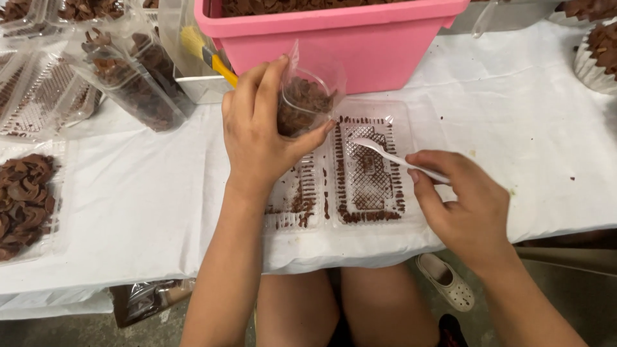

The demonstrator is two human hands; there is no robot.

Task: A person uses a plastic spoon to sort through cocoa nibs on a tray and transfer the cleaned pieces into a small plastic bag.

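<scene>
Knees under the table [148,212], left hand [257,135] gripped a small bag [307,103] half full of brown flakes, right hand [466,205] pinched a white fork [395,159] over the tray [366,173], scraped nearly bare, crumbs left along its ridges.

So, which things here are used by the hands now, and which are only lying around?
In use: left hand holding clear cup of brown pieces; right hand holding white fork; open clear tray.

Lying about: pink tub, yellow brush, filled tray, stacked trays.
</scene>
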